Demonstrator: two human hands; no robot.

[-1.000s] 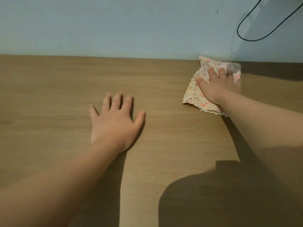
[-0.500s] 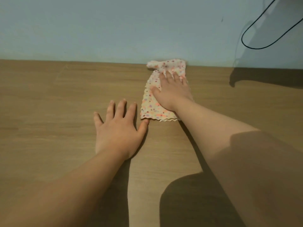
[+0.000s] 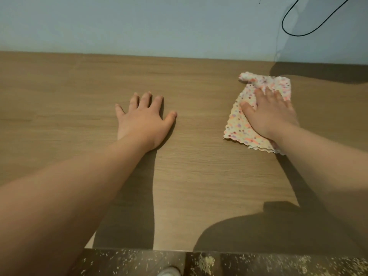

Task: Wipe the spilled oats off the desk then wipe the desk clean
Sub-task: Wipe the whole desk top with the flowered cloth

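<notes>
Oats (image 3: 205, 261) are off the bench (image 3: 199, 176) (they dot the floor (image 3: 249, 263)), wiping is left: right hand (image 3: 268, 116) flat on the cloth (image 3: 237, 130) under it, left hand (image 3: 143, 124) flat, empty.

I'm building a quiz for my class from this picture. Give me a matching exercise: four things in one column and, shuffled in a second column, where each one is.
Things
1. left hand
2. right hand
3. cable
4. oats

Places
A. pressing on the cloth
B. scattered on the floor
C. flat on the bare desk
D. looped against the wall

Pairs: 1-C, 2-A, 3-D, 4-B.
</notes>
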